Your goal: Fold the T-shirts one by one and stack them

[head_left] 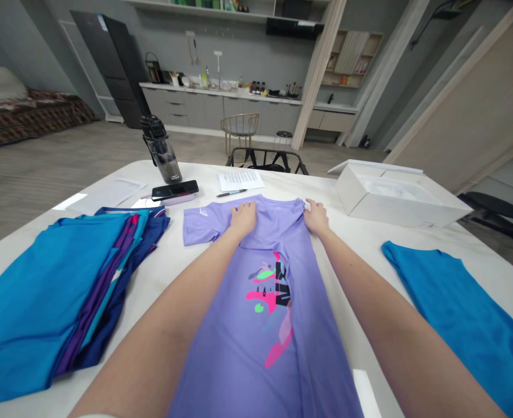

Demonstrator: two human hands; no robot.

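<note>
A light purple T-shirt (256,342) with a pink, green and black print lies lengthwise on the white table in front of me. Its right side is folded in over the front, partly covering the print, while the left sleeve lies spread out. My left hand (244,218) is closed on the fabric by the left shoulder, fingertips bent into the cloth. At the right shoulder fold, my right hand (316,217) pinches the shirt's edge between thumb and fingers.
Folded blue, purple and navy garments (42,290) are stacked at left; a blue garment (465,313) lies at right. Behind are a water bottle (164,154), phone (175,190), pen (232,193), printed sheet (241,180) and open white box (400,200).
</note>
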